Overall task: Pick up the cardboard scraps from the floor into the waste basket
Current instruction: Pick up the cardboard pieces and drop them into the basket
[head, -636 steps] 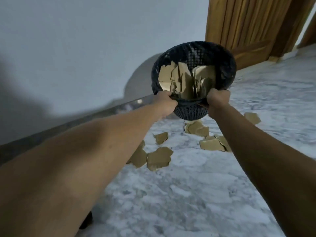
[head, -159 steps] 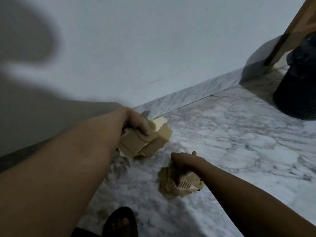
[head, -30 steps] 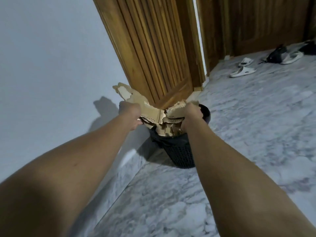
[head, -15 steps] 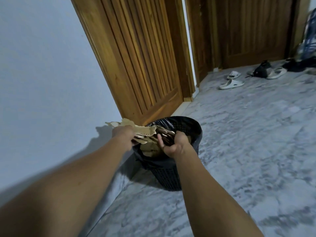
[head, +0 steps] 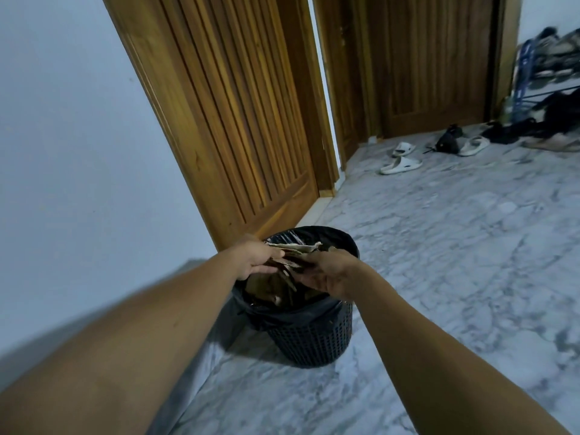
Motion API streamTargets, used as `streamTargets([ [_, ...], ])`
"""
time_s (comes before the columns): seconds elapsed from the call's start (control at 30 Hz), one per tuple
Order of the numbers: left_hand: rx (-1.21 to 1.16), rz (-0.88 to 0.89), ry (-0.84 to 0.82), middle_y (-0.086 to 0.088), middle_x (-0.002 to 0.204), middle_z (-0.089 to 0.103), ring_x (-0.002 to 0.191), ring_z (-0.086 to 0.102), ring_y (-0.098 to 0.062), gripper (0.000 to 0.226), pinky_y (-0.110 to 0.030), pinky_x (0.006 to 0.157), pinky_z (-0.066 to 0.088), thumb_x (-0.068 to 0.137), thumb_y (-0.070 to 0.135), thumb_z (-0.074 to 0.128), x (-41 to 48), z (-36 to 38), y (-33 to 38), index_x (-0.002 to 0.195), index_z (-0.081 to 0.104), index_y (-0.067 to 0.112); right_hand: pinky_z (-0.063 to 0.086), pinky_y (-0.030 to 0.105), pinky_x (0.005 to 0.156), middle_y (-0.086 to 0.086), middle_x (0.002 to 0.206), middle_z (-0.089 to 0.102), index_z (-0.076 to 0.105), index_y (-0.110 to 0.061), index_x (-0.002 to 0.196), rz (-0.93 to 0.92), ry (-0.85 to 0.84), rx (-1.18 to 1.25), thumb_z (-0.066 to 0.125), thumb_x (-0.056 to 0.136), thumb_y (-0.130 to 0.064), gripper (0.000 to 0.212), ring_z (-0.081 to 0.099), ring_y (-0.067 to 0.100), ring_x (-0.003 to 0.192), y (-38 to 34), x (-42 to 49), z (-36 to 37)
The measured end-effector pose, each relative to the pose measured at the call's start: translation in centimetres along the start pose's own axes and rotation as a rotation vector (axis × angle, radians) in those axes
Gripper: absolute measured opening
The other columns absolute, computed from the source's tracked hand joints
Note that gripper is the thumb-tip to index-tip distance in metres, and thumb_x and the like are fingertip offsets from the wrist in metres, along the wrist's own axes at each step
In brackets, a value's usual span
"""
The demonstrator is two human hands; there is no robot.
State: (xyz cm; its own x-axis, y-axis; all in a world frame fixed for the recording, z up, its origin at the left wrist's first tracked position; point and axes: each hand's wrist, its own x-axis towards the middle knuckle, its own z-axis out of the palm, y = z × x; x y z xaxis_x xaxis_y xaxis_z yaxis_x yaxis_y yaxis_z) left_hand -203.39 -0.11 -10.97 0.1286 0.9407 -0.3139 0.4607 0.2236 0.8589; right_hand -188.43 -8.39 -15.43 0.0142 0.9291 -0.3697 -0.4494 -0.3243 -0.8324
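The black mesh waste basket [head: 314,337], lined with a black bag, stands on the marble floor by the wall and a wooden door. Both my hands are over its mouth. My left hand [head: 255,257] pinches a flat bunch of cardboard scraps [head: 296,247] that reaches across the opening. My right hand [head: 328,271] is just right of it, fingers stretched out loosely toward the scraps and holding nothing that I can see. More brown scraps [head: 271,288] lie inside the basket, partly hidden by my hands.
A blue-white wall [head: 78,152] runs along the left. A wooden slatted door [head: 238,120] is right behind the basket. White slippers [head: 400,164] and other shoes [head: 470,146] lie on the marble floor [head: 455,246] at the far right.
Both hands have dropped lower into the basket's mouth. The scraps my right hand gripped half a second ago have left it, and its fingers have spread. My left hand keeps its bunch.
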Motion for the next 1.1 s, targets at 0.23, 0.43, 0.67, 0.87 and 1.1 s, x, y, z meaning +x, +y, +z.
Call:
streamTargets([
  [0.23,0.245,0.061,-0.061,-0.013,0.109,0.069,0.103,0.066,-0.027,0.031,-0.040,0.092,0.056,0.076,0.009,0.081,1.4,0.0,-2.0,0.103,0.066,0.009,0.053,0.026,0.054,0.008,0.110,0.066,0.060,-0.009,0.121,-0.047,0.112,-0.369,0.064,0.096,-0.028,0.032,0.067,0.021,0.083,-0.7,-2.6,-2.7],
  [0.43,0.307,0.251,-0.028,-0.003,0.117,0.054,0.103,0.058,-0.023,0.073,-0.032,0.073,0.054,0.072,0.019,0.085,2.2,-0.9,-1.4,0.133,0.044,0.021,0.053,0.029,0.059,0.005,0.105,0.068,0.067,-0.020,0.109,-0.165,0.198,-0.712,0.067,0.093,-0.026,0.017,0.067,0.022,0.085,-1.0,-2.6,-1.0],
  [0.67,0.657,0.348,-0.399,-0.011,0.131,0.052,0.076,0.056,-0.020,0.057,-0.031,0.060,0.043,0.095,0.017,0.057,5.7,-2.9,-4.1,0.148,0.037,0.028,0.045,0.030,0.051,0.008,0.063,0.060,0.063,-0.007,0.067,-0.228,0.482,-1.524,0.063,0.088,-0.025,0.028,0.063,0.029,0.062,0.3,2.2,2.3],
  [0.87,0.741,0.444,-0.314,0.008,0.075,0.040,0.061,0.036,-0.006,0.038,-0.029,0.073,0.043,0.096,0.019,0.053,8.1,-4.8,-8.5,0.134,0.054,0.010,0.036,0.029,0.046,0.006,0.055,0.048,0.050,-0.010,0.056,-0.102,0.508,-1.769,0.056,0.089,-0.019,0.035,0.047,0.023,0.050,1.2,4.3,5.4],
  [1.1,0.897,0.587,-0.437,-0.016,0.096,0.064,0.069,0.054,-0.022,0.031,-0.030,0.069,0.048,0.097,0.031,0.046,6.7,-3.4,-7.0,0.093,0.063,0.006,0.041,0.025,0.050,0.008,0.072,0.060,0.054,-0.009,0.068,-0.364,0.837,-1.563,0.051,0.091,-0.020,0.025,0.057,0.026,0.059,-2.0,3.0,7.9],
])
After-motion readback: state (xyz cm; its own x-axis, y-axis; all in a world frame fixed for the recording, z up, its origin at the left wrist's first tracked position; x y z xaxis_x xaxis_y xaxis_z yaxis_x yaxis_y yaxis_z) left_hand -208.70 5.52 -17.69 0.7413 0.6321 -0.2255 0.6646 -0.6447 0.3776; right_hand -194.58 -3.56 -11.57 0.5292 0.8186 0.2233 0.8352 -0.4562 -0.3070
